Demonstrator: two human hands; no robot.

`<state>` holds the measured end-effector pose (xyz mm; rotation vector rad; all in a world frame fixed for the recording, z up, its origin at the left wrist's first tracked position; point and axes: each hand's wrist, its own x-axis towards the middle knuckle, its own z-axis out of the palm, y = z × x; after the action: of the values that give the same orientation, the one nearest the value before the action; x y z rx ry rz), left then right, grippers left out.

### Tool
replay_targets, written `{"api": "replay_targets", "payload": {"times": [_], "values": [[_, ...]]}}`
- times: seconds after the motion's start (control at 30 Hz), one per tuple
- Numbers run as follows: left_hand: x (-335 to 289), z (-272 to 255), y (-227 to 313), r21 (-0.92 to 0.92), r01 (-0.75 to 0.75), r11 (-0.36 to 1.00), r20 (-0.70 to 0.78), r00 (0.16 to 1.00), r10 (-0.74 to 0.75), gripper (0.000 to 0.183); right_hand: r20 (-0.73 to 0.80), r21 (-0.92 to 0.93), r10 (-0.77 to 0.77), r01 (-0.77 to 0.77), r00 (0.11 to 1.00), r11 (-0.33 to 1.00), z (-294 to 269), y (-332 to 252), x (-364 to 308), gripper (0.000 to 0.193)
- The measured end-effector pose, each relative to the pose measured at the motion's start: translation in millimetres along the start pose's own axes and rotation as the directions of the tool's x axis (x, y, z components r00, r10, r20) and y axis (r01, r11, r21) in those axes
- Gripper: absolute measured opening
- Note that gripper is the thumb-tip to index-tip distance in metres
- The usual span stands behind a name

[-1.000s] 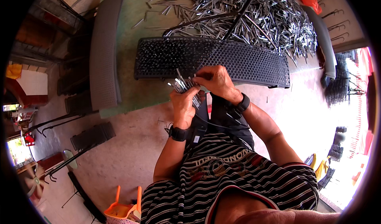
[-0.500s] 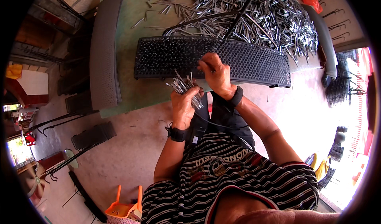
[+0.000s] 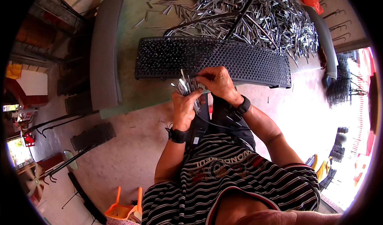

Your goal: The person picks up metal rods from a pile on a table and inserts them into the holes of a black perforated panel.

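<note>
A bundle of thin metal strips is gripped in my left hand, its ends fanning out above the thumb. My right hand is closed in a pinch at the right side of the bundle; what lies between its fingertips, if anything, is too small to make out. Just beyond both hands, a long black perforated panel lies at the table's near edge. Its left part looks filled with small shiny pieces, while open round holes show on the right part.
A large heap of loose metal strips covers the far side of the green table. Black rods cross above it. Grey perforated sheets lie at the table's left. An orange chair stands at the lower left.
My right hand has come down from over the black panel to the bundle. The left hand has barely moved and keeps its hold on the strips.
</note>
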<state>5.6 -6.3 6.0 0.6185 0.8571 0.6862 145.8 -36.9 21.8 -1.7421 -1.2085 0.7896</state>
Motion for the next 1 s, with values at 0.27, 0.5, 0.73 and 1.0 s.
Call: {"api": "replay_targets", "payload": {"times": [0.27,0.5,0.73,1.0], "values": [[4,-2,-6,-0.001,-0.013,1.000,-0.041,0.999,0.013,0.022,-0.369,0.307,-0.072,0.195,0.927,0.932,10,-2,7,0.013],[2,-4,-1,-0.020,0.029,0.999,-0.016,0.999,-0.029,0.023,-0.340,0.057,-0.261,0.297,0.903,0.953,23,14,10,0.012],[-2,-4,3,0.042,0.068,0.997,0.001,0.998,-0.069,0.019,-0.059,-0.497,-0.606,0.503,0.793,0.707,7,6,13,0.020],[-3,-3,2,0.179,-0.019,0.984,0.076,0.997,0.006,0.018,0.166,-0.549,-0.568,0.554,0.806,0.625,-8,-3,15,0.027]]}}
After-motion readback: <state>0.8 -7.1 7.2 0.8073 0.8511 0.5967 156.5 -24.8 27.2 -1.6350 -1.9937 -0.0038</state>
